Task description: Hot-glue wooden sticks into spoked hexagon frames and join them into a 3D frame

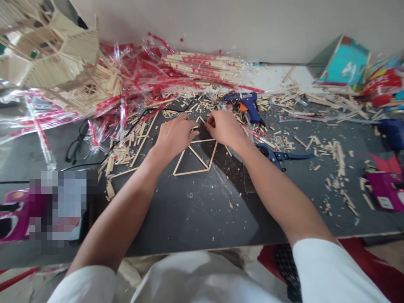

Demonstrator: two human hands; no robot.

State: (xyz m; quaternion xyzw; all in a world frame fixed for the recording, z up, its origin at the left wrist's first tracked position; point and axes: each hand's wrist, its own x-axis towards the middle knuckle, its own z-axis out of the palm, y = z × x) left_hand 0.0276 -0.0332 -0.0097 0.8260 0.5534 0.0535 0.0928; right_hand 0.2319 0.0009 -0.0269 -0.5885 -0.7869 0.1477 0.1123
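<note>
Head view:

1. Left hand [175,136] and right hand [224,128]: fingers closed, pinching the upper sticks of the triangular wooden stick frame [191,172].
2. Frame lies flat, mid-bench [195,219], its apex under the fingers.
3. Hot glue gun [244,105] lies just beyond the right hand, toward the far edge.
4. Loose stick offcuts [126,147] crowd the frame's left side; blue cutters [277,156] lie to its right.

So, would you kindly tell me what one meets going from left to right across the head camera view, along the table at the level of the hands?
Black eyeglasses → loose wooden stick pieces → left hand → right hand → blue-handled cutter → scattered stick offcuts → magenta box
</note>
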